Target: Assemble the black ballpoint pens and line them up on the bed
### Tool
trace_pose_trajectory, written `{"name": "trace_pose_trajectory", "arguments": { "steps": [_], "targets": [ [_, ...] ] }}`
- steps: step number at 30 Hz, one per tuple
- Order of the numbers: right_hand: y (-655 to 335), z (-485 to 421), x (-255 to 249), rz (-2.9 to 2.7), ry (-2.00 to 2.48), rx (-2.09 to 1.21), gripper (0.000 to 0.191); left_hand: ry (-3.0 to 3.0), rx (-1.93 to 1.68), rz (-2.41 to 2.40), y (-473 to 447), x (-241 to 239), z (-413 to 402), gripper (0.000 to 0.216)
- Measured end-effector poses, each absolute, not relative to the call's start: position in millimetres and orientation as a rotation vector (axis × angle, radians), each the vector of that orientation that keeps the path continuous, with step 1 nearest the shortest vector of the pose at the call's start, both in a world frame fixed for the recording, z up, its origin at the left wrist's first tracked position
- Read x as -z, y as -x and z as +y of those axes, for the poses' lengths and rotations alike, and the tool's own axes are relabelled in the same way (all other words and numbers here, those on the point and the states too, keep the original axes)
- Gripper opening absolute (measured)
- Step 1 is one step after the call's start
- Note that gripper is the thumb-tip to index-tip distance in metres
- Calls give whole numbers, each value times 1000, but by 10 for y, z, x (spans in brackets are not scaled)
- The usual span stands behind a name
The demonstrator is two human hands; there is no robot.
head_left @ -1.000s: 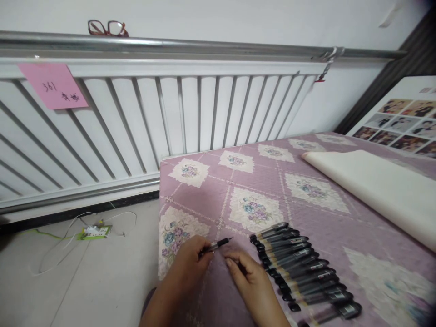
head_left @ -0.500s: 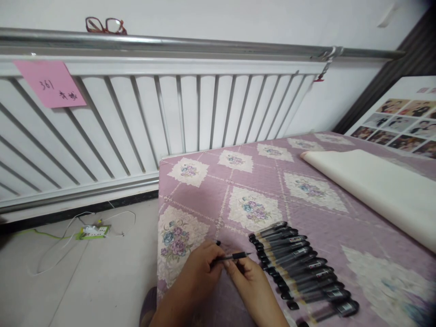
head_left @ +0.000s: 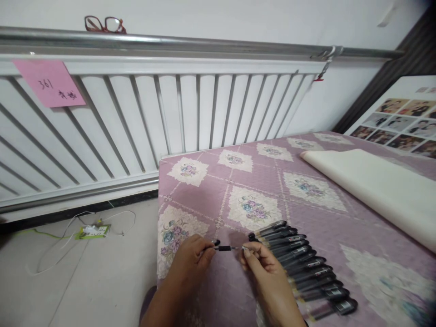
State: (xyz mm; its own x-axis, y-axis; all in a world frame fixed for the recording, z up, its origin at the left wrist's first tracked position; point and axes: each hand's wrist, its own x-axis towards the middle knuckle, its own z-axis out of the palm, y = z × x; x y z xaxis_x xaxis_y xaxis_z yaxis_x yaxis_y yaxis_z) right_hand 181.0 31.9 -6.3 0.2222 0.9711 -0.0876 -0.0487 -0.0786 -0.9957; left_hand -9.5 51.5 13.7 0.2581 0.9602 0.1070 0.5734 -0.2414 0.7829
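Observation:
My left hand (head_left: 197, 256) is closed around a pen (head_left: 225, 248), whose black grip and thin point stick out to the right. A black pen cap (head_left: 215, 242) shows just beyond the left fingertips; whether it is held or lies on the cloth I cannot tell. Thumb and fingers of my right hand (head_left: 262, 263) are pinched on a small shiny piece (head_left: 243, 248), a short gap from the pen's point. Beside and partly behind that hand, a row of black pens (head_left: 303, 261) lies on the purple flowered cloth (head_left: 245, 179).
A pale rolled sheet (head_left: 371, 186) lies at the right, in front of a board with photos (head_left: 402, 120). Behind the bed-like surface stands a white radiator (head_left: 197, 104) under a metal pipe (head_left: 190, 45). Glasses (head_left: 105, 25) rest on the pipe. On the floor is a power strip (head_left: 93, 231) with cables.
My right hand has come away from the pen to the right, with a small shiny piece in its pinch. My left hand has shifted slightly left, and the pen lies more level.

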Motion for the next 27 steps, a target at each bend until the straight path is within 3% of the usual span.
{"name": "trace_pose_trajectory", "arguments": {
  "steps": [27],
  "targets": [
    [-1708, 298, -96, -1292, 1402, -1064, 23, -1963, -742, 1424, 130, -215, 532, 10]
  ]
}}
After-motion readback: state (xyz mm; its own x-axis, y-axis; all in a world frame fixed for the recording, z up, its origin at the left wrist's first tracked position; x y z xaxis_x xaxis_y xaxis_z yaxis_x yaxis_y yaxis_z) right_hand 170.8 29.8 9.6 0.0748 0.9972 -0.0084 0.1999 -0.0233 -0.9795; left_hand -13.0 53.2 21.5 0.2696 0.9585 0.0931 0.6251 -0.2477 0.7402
